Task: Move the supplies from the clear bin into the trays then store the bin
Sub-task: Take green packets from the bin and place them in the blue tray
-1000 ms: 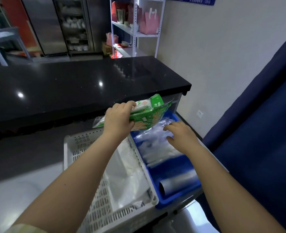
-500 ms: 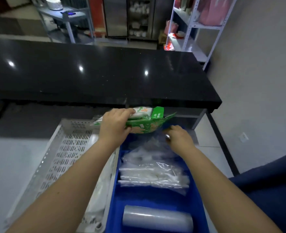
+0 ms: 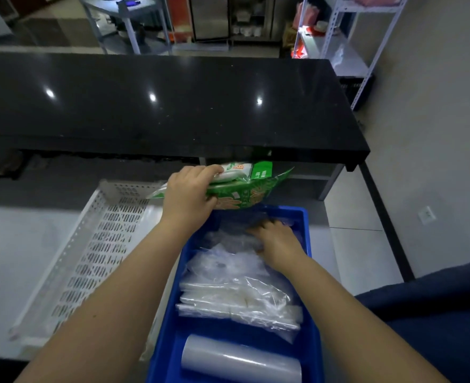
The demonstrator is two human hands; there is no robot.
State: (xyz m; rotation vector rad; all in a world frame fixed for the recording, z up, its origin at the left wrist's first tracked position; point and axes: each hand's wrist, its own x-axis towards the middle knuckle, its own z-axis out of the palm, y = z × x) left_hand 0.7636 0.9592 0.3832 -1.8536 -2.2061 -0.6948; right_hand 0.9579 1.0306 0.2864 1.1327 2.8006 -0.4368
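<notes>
My left hand (image 3: 187, 193) grips a stack of green and white packets (image 3: 245, 186) and holds it above the far end of the blue tray (image 3: 307, 225). My right hand (image 3: 276, 240) lies palm down on the clear plastic bags (image 3: 236, 288) inside that tray, fingers spread toward the far wall. A clear film roll (image 3: 240, 363) rests at the near end of the blue tray. Left of it stands a white perforated tray (image 3: 101, 239), partly hidden by my left forearm. No clear bin is in view.
A long black counter (image 3: 173, 106) overhangs the far ends of both trays. A white metal shelf rack (image 3: 347, 31) stands at the back right. A wall with a socket (image 3: 427, 214) runs along the right, and dark blue fabric (image 3: 435, 313) fills the lower right corner.
The camera has tilted down and turned, so both trays now lie straight ahead. My right hand has slid deeper toward the blue tray's far end. My left hand still holds the packets.
</notes>
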